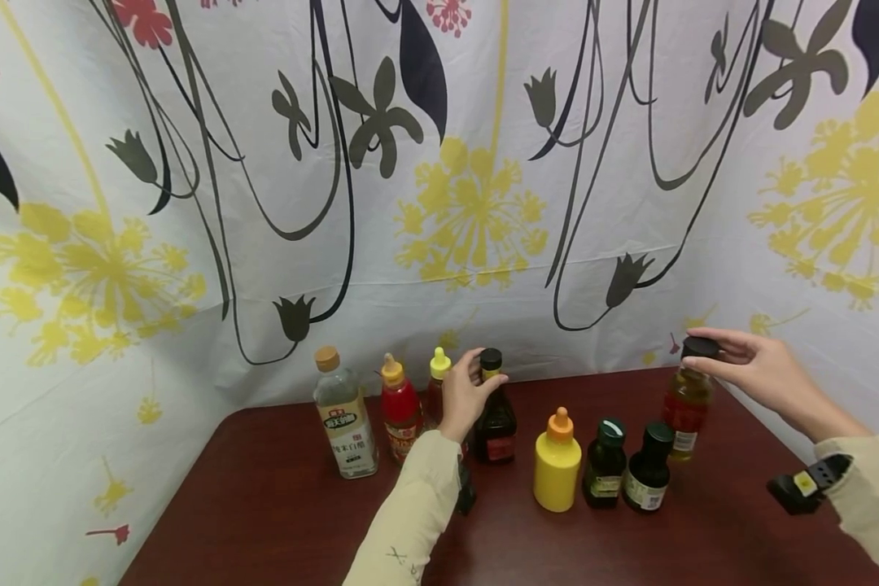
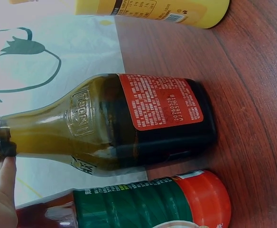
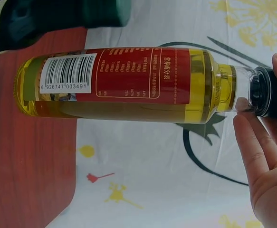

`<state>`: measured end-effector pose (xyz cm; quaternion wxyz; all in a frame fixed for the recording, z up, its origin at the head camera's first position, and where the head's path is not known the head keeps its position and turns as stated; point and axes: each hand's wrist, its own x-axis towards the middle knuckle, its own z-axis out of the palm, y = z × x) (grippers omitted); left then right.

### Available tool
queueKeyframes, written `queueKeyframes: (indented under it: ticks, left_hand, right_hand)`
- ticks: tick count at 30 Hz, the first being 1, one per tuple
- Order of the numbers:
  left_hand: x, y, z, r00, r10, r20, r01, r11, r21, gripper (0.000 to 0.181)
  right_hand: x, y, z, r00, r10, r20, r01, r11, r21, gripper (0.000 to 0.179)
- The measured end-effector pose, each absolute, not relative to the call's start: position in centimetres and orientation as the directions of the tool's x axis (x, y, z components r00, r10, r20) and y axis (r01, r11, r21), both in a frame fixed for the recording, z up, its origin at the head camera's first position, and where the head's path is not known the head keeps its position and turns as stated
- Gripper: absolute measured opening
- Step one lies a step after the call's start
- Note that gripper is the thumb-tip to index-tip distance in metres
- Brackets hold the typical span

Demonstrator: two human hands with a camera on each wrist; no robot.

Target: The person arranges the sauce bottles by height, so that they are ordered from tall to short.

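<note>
My left hand (image 1: 466, 395) pinches the neck of a dark sauce bottle (image 1: 496, 427) with a black cap. In the left wrist view that sauce bottle (image 2: 162, 104) has a red label, and the fingers (image 2: 5, 180) touch its neck. At the right, my right hand (image 1: 758, 370) holds an oil bottle (image 1: 687, 411) by its black cap. The right wrist view shows the oil bottle (image 3: 143, 85) with yellow oil, a red label and a barcode; thumb and fingers (image 3: 254, 147) are about the cap. Both bottles stand upright at the table's back.
Left of the sauce bottle stand a clear vinegar bottle (image 1: 346, 419), a red sauce bottle (image 1: 401, 411) and a yellow-capped bottle (image 1: 439, 366), partly hidden by my hand. A yellow squeeze bottle (image 1: 557, 468) and two dark bottles (image 1: 605, 468) stand nearer, on the brown table (image 1: 278, 521). Patterned cloth (image 1: 439, 244) hangs behind.
</note>
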<state>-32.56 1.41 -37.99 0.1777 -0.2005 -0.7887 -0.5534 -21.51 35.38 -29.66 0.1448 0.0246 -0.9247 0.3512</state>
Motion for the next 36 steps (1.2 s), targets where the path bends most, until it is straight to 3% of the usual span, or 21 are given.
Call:
queueKeyframes:
  ticks: [22, 36]
  left_hand:
    - [-32.2, 1.1, -38.2, -0.860, 0.120, 0.495, 0.505, 0.336, 0.795, 0.052]
    - [-31.8, 1.1, -38.0, -0.865, 0.131, 0.484, 0.499, 0.325, 0.804, 0.053]
  right_hand:
    - [-27.0, 28.0, -29.1, -0.923, -0.121, 0.366, -0.347, 0.675, -0.651, 0.050]
    - [-29.4, 23.9, -31.0, -0.942, -0.194, 0.273, -0.332, 0.653, -0.681, 0.055]
